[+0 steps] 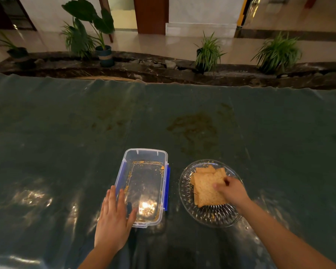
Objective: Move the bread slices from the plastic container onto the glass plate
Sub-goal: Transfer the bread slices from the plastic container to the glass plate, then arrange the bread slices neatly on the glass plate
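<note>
The clear plastic container [144, 156] with blue side clips sits in front of me, holding only crumbs. My left hand [113, 220] rests flat against its near left corner, fingers spread, thumb over the rim. To the right stands the glass plate [208, 216] with a stack of toasted bread slices [204, 186] on it. My right hand [231, 191] reaches over the plate, fingertips pinched on the right edge of the top slice, which lies on the stack.
A dark green, stained cloth [85, 133] covers the table. Crumbs lie between container and plate. Beyond the table's far edge runs a dark stone ledge with several potted plants [209, 53].
</note>
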Demonstrator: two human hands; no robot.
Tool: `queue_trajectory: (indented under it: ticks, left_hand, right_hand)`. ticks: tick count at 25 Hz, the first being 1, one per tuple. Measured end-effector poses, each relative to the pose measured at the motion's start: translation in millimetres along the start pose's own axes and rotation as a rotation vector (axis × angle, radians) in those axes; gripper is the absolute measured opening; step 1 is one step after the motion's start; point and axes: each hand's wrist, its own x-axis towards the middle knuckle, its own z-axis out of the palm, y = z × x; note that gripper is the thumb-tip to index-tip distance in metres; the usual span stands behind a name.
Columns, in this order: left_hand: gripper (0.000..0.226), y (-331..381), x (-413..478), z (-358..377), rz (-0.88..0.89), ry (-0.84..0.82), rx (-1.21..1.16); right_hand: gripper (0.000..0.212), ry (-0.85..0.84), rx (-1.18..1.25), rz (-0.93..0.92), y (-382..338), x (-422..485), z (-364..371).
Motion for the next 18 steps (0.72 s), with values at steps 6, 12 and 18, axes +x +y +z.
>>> queue_trajectory:
  ticks: [6,12,18]
  left_hand:
    - [0.086,10,5,-9,0.018,0.036,0.009]
    - [0.081,67,10,-22,0.177,0.086,-0.096]
    - [0.056,166,23,2,0.245,-0.148,-0.386]
  right_hand:
    - [0.033,0.158,-0.371,-0.052,8,3,-6]
    - [0.041,0.075,-0.200,-0.055,23,0,-17]
    - [0.039,0.050,-0.187,-0.078,23,3,-26]
